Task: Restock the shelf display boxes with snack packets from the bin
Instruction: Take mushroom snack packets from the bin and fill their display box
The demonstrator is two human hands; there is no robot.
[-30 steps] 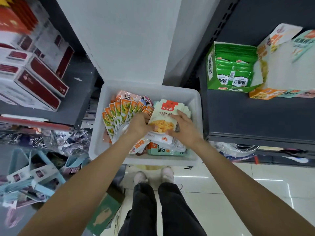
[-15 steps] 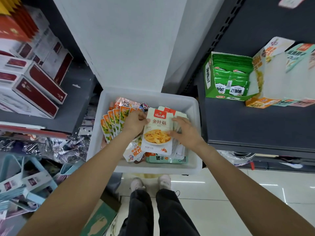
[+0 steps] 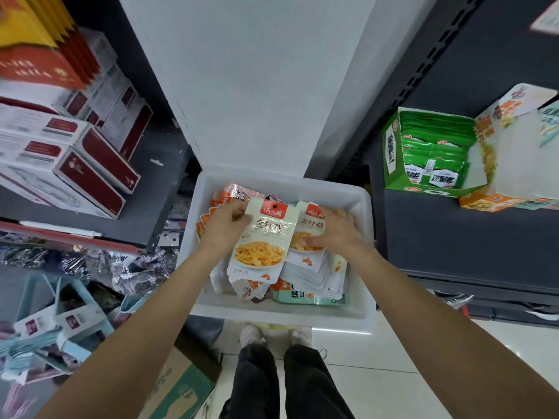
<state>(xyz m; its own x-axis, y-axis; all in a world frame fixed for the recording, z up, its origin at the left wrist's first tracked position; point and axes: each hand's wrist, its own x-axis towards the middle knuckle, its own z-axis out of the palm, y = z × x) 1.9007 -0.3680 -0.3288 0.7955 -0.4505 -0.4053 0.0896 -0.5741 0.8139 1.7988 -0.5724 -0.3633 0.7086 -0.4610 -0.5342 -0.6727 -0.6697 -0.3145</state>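
Observation:
A white plastic bin (image 3: 364,255) stands below me, full of snack packets. My left hand (image 3: 225,226) pinches the top left edge of a white mushroom snack packet (image 3: 262,243) with a red label, lifted and tilted above the pile. My right hand (image 3: 334,229) lies over a stack of the same white packets (image 3: 311,264), fingers curled on its top; whether it grips them is unclear. Orange packets (image 3: 230,195) fan out at the bin's back left. On the dark shelf to the right stand a green display box (image 3: 393,164) of green packets and an orange-white display box (image 3: 508,164).
Red and white cartons (image 3: 87,164) fill the left shelf. Wrapped goods and pale blue boxes (image 3: 60,325) crowd the lower left. A white pillar (image 3: 254,86) rises behind the bin. A cardboard box (image 3: 181,388) lies on the tiled floor by my feet (image 3: 251,334).
My left hand has drawn one white packet off the stack, up and leftward. My right hand has shifted right onto the remaining stack. The view has tipped downward slightly.

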